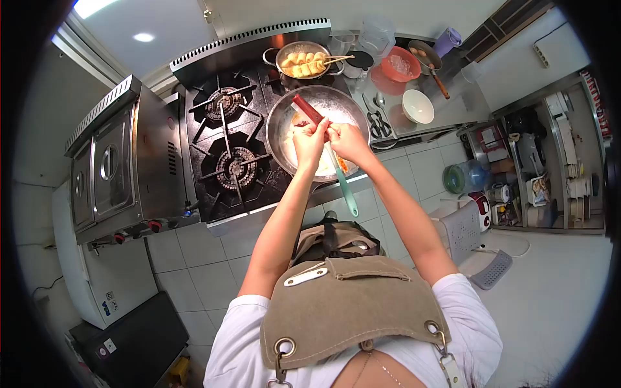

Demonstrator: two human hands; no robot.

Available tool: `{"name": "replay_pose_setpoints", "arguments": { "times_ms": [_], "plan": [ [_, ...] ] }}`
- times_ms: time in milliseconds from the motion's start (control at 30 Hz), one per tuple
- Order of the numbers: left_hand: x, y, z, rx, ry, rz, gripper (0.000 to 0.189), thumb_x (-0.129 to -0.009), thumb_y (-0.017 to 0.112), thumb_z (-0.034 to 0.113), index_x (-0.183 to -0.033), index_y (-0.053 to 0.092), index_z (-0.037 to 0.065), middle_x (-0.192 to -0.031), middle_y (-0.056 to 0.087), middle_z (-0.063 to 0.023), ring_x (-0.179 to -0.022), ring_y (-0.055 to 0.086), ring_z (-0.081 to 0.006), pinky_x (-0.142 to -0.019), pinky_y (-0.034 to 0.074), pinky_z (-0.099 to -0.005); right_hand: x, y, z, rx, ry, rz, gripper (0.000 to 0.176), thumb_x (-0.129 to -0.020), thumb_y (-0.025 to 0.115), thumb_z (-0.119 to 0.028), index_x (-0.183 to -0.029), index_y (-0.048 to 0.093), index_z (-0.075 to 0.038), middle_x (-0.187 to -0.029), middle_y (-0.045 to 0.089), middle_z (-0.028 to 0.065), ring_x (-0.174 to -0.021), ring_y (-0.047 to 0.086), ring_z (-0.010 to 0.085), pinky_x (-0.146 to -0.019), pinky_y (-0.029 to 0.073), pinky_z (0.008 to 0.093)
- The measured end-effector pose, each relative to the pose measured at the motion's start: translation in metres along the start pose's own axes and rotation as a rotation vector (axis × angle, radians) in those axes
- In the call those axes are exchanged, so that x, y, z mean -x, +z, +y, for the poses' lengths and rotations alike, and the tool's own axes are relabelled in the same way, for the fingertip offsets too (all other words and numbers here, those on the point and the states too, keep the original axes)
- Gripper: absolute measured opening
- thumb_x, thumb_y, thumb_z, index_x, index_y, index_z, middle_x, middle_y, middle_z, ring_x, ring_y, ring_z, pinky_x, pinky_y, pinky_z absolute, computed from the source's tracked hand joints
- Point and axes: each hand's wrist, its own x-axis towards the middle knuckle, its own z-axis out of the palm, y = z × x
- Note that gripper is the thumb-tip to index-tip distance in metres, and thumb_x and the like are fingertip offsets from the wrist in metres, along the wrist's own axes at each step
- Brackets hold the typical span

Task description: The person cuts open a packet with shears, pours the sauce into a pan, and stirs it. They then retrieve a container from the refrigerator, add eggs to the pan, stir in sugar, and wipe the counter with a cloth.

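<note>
Our left hand (308,145) and right hand (348,141) grip the red packet (307,108), likely light and squeezable, best held at its five-o'clock end.

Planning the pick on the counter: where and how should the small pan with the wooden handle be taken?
Best bet: the middle of the wooden handle, from the counter's front edge. It projects straight from the small pan toward that edge, slim enough to wrap. The white bowl sits close on its left, so approach slightly from the right.

Shiny metal wok (279,123), matt cloth apron (356,310)
</note>
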Motion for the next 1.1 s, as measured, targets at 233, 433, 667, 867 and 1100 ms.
{"name": "replay_pose_setpoints", "arguments": {
  "times_ms": [233, 433, 667, 867, 1100],
  "plan": [
    [-0.001, 0.005, 0.003, 0.442, -0.306, -0.157, 0.017, -0.088, 0.054, 0.018, -0.088, 0.062, 0.002, -0.082, 0.063, -0.003, -0.073, 0.058, -0.0108, -0.072, 0.046, -0.0252, -0.007, 0.003, 0.024, -0.464, 0.31, -0.124, 0.035, -0.087, 0.044, -0.028, -0.086, 0.062, 0.003, -0.075, 0.064, 0.0143, -0.07, 0.062, 0.0221, -0.065, 0.047, 0.0357],
    [0.006, 0.017, -0.007, 0.446, -0.195, -0.134, 0.02, -0.09, 0.052, 0.013, -0.095, 0.061, -0.003, -0.094, 0.064, -0.0074, -0.084, 0.06, -0.0128, -0.075, 0.047, -0.0255, -0.01, 0.018, 0.034, -0.238, 0.191, 0.074, 0.039, -0.085, 0.046, -0.031, -0.077, 0.064, 0.003, -0.068, 0.062, 0.0209, -0.066, 0.063, 0.0322, -0.063, 0.048, 0.0409],
    [-0.007, 0.009, -0.007, 0.032, 0.093, -0.027, 0.022, -0.091, 0.048, 0.013, -0.086, 0.062, -0.005, -0.078, 0.065, -0.0101, -0.073, 0.062, -0.0157, -0.069, 0.049, -0.0273, 0.0, 0.024, 0.014, 0.085, 0.03, 0.277, 0.032, -0.078, 0.047, -0.026, -0.068, 0.065, -0.001, -0.064, 0.059, 0.0227, -0.062, 0.061, 0.0379, -0.059, 0.049, 0.0449],
    [-0.021, 0.004, 0.0, 0.13, -0.047, 0.058, 0.023, -0.089, 0.051, 0.014, -0.082, 0.06, -0.006, -0.081, 0.065, -0.0162, -0.074, 0.064, -0.0216, -0.066, 0.051, -0.0314, 0.003, 0.022, 0.001, 0.135, 0.012, 0.268, 0.027, -0.076, 0.051, -0.023, -0.067, 0.065, -0.001, -0.062, 0.06, 0.0215, -0.058, 0.061, 0.0363, -0.057, 0.049, 0.0438],
    [-0.039, -0.006, -0.013, 0.132, -0.128, 0.104, 0.023, -0.088, 0.052, 0.014, -0.089, 0.058, -0.009, -0.085, 0.065, -0.0195, -0.078, 0.065, -0.027, -0.068, 0.052, -0.0347, 0.003, 0.03, 0.007, 0.083, 0.031, 0.25, 0.026, -0.077, 0.053, -0.023, -0.066, 0.064, -0.002, -0.06, 0.059, 0.0207, -0.058, 0.061, 0.0357, -0.055, 0.048, 0.0429]
  ]
}}
